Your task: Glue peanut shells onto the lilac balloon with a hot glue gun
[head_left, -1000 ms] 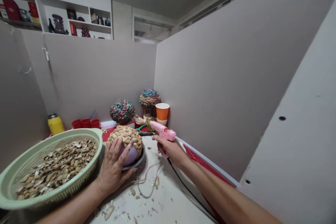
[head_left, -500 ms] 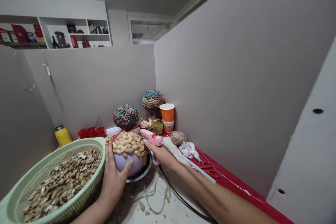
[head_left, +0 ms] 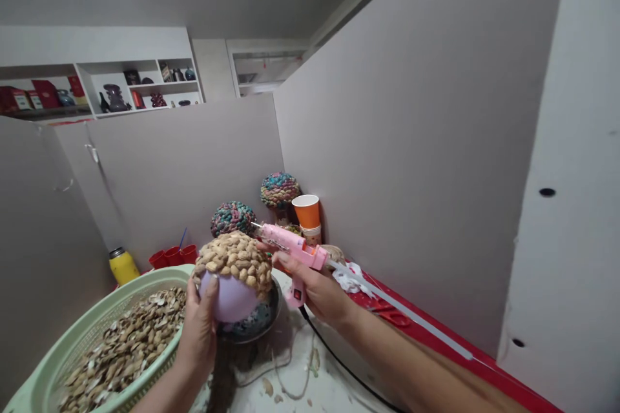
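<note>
A purple balloon (head_left: pixel 235 299) has its upper part covered with peanut shells (head_left: pixel 237 259). My left hand (head_left: pixel 201 316) grips it from the left, thumb on the bare purple side, and it is tilted above a dark bowl (head_left: pixel 271 316). In my right hand (head_left: pixel 317 284) is a pink glue gun (head_left: pixel 290 242), its nozzle pointing left just over the shells. A long clear glue stick (head_left: pixel 402 303) sticks out behind the gun. Left of my left hand stands a green basket (head_left: pixel 46 361) full of shells (head_left: pixel 126 342).
Two multicoloured shell-covered balls (head_left: pixel 232 216) stand behind, beside orange paper cups (head_left: pixel 307 211). Red cups (head_left: pixel 173 256) and a yellow bottle (head_left: pixel 123 266) are at the back left. Red scissors (head_left: pixel 392 315) lie at the right. A black cord (head_left: pixel 334 361) crosses the table.
The balloon has been raised from the bowl and tilted by my left hand. The glue gun has come up and nearer, still in my right hand. The view has shifted slightly.
</note>
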`<control>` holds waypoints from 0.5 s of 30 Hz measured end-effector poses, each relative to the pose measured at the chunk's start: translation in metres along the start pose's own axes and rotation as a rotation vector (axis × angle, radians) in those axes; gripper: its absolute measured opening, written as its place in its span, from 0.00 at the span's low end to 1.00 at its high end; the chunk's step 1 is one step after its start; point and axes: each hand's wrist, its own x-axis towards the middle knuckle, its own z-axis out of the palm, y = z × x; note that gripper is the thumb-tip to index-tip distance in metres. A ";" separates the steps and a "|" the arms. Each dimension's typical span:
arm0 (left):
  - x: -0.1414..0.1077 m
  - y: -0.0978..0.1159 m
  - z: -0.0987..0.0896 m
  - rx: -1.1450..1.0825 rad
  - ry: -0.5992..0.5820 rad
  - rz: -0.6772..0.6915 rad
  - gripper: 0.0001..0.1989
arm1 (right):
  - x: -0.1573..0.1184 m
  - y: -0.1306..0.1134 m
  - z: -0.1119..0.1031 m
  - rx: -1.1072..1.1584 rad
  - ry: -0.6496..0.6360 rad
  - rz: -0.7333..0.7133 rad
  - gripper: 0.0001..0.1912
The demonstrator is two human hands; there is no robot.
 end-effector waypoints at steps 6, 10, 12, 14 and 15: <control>0.000 0.016 0.006 -0.113 -0.002 -0.017 0.28 | 0.003 -0.019 -0.001 0.137 0.060 -0.066 0.16; -0.003 0.015 0.010 -0.131 -0.055 -0.021 0.29 | 0.011 -0.009 -0.007 0.192 0.136 -0.011 0.17; -0.004 0.014 0.011 -0.145 -0.046 -0.037 0.27 | 0.013 -0.003 -0.010 0.203 0.140 0.027 0.17; -0.005 0.016 0.012 -0.175 -0.040 -0.078 0.26 | 0.014 0.000 -0.012 0.209 0.129 0.041 0.17; -0.005 0.018 0.012 -0.188 -0.047 -0.110 0.27 | 0.014 0.001 -0.013 0.210 0.120 0.043 0.17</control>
